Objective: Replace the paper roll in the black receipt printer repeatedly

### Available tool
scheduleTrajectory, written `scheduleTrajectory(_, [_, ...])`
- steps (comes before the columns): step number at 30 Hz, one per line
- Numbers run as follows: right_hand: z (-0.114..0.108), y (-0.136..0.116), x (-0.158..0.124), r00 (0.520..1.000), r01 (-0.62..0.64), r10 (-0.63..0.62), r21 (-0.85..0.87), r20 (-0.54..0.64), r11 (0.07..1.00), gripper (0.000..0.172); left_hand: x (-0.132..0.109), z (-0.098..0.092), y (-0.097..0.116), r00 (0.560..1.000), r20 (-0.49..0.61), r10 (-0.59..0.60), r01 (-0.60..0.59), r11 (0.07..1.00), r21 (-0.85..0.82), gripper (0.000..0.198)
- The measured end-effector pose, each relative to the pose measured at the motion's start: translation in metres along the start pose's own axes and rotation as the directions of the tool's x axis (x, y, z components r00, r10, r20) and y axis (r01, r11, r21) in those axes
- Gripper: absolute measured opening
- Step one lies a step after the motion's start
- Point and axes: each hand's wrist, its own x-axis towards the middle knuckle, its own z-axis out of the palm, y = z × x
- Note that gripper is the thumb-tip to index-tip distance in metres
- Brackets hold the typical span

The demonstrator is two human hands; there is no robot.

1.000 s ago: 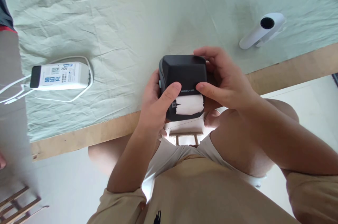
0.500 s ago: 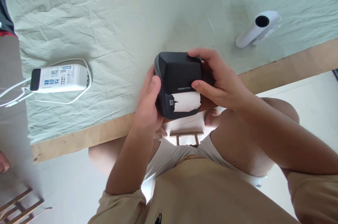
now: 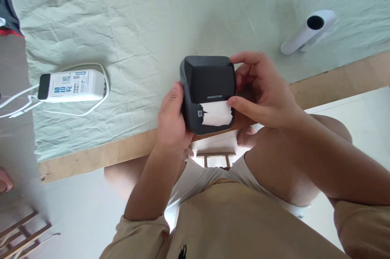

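Device [image 3: 210, 80], one and black (lettered NIIMBOT, with one ragged white patch [image 3: 216, 113]), was held at the near edge of the table [image 3: 97, 153]. The left hand [image 3: 172, 118] was closed around its left side; the right hand [image 3: 271, 92] arched at its right side, thumb [image 3: 245, 106] and forefinger [image 3: 246, 56] parted, and whether these gripped or merely touched could not be told. One white cabled block [image 3: 77, 86] lay near the left edge, one white cylinder [image 3: 300, 37] toward the right; wide stretches of green cloth [image 3: 143, 23] separated both from the device.
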Motion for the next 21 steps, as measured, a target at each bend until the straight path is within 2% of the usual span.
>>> scheduleTrajectory(4, [-0.003,0.002,0.002,1.000,0.010,-0.012,0.101,0.015,0.995,0.059,0.000,0.000,0.002,1.000,0.020,0.017,-0.017,1.000,0.000,0.037])
scheduleTrajectory(7, [-0.003,0.000,0.003,1.000,0.008,-0.010,0.096,0.016,0.995,0.060,0.000,0.000,0.003,1.000,0.029,0.011,-0.012,1.000,0.014,0.040])
scheduleTrajectory(8, [-0.002,-0.002,0.003,0.999,0.044,-0.044,0.084,-0.004,0.995,0.056,0.000,-0.001,0.003,1.000,0.029,0.009,-0.009,1.000,0.017,0.040])
scheduleTrajectory(11, [0.005,-0.011,0.001,0.961,0.207,-0.204,-0.004,-0.187,0.978,0.028,0.000,-0.001,0.002,0.999,0.029,-0.019,0.018,0.999,0.044,0.042])
scheduleTrajectory(13, [0.010,-0.017,0.001,0.906,0.225,-0.240,-0.083,-0.347,0.971,0.011,0.000,-0.001,0.001,0.999,0.035,-0.026,0.024,0.998,0.055,0.040])
scheduleTrajectory(15, [0.012,-0.022,0.003,0.861,0.182,-0.215,-0.116,-0.460,0.976,0.018,0.000,-0.002,0.000,0.999,0.031,-0.009,0.007,0.999,0.039,0.038])
scheduleTrajectory(17, [0.011,-0.024,0.007,0.827,0.189,-0.222,-0.117,-0.517,0.975,0.020,0.000,-0.003,-0.001,1.000,0.005,0.003,-0.003,1.000,0.017,0.039])
scheduleTrajectory(19, [0.009,-0.023,0.010,0.811,0.222,-0.250,-0.117,-0.529,0.968,0.014,0.000,-0.003,-0.001,1.000,-0.014,-0.004,0.005,1.000,0.017,0.041])
scheduleTrajectory(21, [0.007,-0.020,0.011,0.816,0.227,-0.265,-0.137,-0.514,0.964,0.009,-0.001,-0.002,-0.001,1.000,-0.001,-0.011,0.011,0.999,0.042,0.038])
